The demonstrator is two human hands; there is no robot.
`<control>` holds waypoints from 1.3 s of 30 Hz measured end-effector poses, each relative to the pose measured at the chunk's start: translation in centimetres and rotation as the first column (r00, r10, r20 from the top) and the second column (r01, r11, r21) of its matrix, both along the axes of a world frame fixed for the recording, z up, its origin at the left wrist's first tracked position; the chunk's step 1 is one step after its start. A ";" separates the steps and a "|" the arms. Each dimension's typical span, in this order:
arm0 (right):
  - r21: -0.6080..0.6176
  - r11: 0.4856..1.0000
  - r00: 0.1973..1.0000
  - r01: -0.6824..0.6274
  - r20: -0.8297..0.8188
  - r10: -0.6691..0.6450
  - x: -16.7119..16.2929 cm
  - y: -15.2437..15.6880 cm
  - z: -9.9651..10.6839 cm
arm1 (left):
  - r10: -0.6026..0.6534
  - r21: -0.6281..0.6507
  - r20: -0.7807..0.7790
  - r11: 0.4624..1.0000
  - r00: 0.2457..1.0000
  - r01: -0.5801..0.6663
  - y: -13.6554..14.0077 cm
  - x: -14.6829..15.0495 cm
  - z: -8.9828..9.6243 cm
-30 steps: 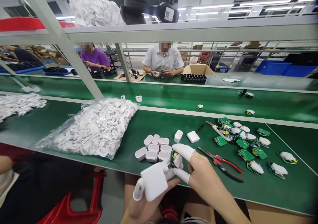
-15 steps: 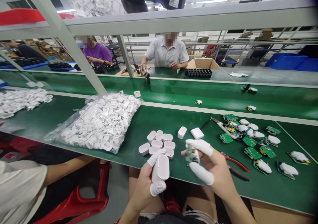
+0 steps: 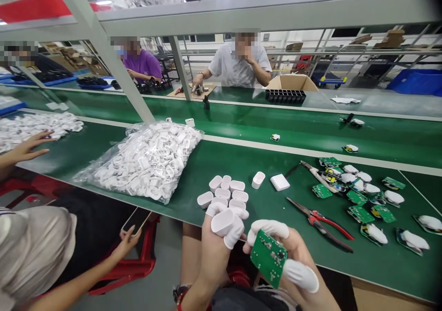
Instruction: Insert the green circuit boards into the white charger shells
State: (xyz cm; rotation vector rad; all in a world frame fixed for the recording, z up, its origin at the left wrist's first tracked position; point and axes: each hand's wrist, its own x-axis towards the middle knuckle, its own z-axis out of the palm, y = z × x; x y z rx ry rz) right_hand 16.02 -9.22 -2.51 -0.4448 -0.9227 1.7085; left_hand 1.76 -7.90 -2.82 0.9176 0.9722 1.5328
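Observation:
My left hand [image 3: 217, 237], in white finger cots, is closed around a white plastic housing [image 3: 222, 222] whose oval opening faces up. In my right hand [image 3: 286, 251], also in finger cots, a green circuit board [image 3: 268, 258] is gripped by its edges, its soldered face turned toward me. The two hands are close together at the table's front edge, board and housing apart. Just beyond the left hand stand several more white housings [image 3: 237, 185] in a cluster. A red-handled pair of pliers [image 3: 322, 223] lies to the right of my right hand.
A clear bag of white parts [image 3: 148, 161] lies at left. Several circuit boards [image 3: 359, 213] with white-wrapped components spread at right, beside another tool [image 3: 319, 175]. A white square block [image 3: 279, 182] lies mid-table. A person [image 3: 238, 65] sits opposite; a neighbour's hand [image 3: 126, 244] holds a phone [image 3: 136, 221].
My right hand has turned the circuit board so its green face shows, and moved lower. My left hand has tipped the housing. The neighbour's hands have come into view, one with a phone.

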 end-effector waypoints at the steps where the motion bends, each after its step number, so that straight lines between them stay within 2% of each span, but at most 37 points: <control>1: 0.010 1.000 1.000 0.029 0.002 -0.029 -0.2 -0.1 -0.6 | 0.010 0.001 -0.048 1.000 0.999 -0.010 -0.1 0.1 0.0; 3: 0.006 0.994 0.994 0.111 -0.013 -0.111 -0.5 0.1 -1.6 | -0.050 0.007 -0.118 0.999 0.992 0.052 -0.5 -0.1 -0.2; 5: -0.036 0.983 0.982 0.182 -0.037 -0.184 -0.6 0.4 -2.1 | -0.211 0.006 -0.129 0.977 0.969 0.213 -1.1 -0.6 -0.5; 7: -0.045 0.974 0.973 0.224 -0.055 -0.226 -0.5 0.9 -2.0 | -0.377 0.022 -0.139 0.923 0.916 0.383 -1.5 -1.2 -0.9; 9: 0.015 0.971 0.970 0.240 -0.051 -0.239 -0.1 1.3 -1.6 | -0.479 0.034 -0.121 0.873 0.869 0.486 -1.7 -1.6 -1.1; 11: 0.128 0.963 0.971 0.239 -0.011 -0.240 0.5 1.5 -1.1 | -0.482 0.041 -0.047 0.874 0.875 0.483 -1.7 -1.8 -1.3; 13: 0.254 0.941 0.965 0.225 0.073 -0.251 1.2 1.5 -0.3 | -0.440 0.021 0.019 0.898 0.898 0.440 -1.5 -2.0 -1.2; 15: 0.394 0.896 0.939 0.203 0.180 -0.292 1.8 1.3 0.7 | -0.408 -0.021 -0.004 0.913 0.913 0.408 -1.4 -2.1 -0.9; 19: 0.640 0.760 0.834 0.115 0.353 -0.424 2.3 0.7 3.0 | -0.427 -0.053 -0.110 0.904 0.897 0.424 -1.5 -2.4 0.5; 23: 0.790 0.612 0.750 0.019 0.394 -0.531 1.9 0.6 4.5 | -0.399 0.007 -0.171 0.914 0.901 0.406 -1.8 -2.5 1.6; 25: 0.833 0.552 0.725 -0.022 0.393 -0.565 1.7 0.6 4.7 | -0.394 0.043 -0.190 0.912 0.899 0.409 -1.9 -2.5 1.9; 27: 0.850 0.524 0.700 -0.050 0.404 -0.589 1.7 0.4 4.7 | -0.404 0.069 -0.194 0.903 0.894 0.423 -2.1 -2.6 2.1; 33: 0.858 0.498 0.613 -0.129 0.464 -0.640 2.1 -0.2 4.5 | -0.406 0.056 -0.185 0.905 0.895 0.422 -2.2 -2.5 2.4; 39: 0.884 0.451 0.595 -0.125 0.431 -0.679 1.7 0.0 5.0 | -0.401 0.100 -0.197 0.900 0.895 0.425 -2.0 -2.5 2.5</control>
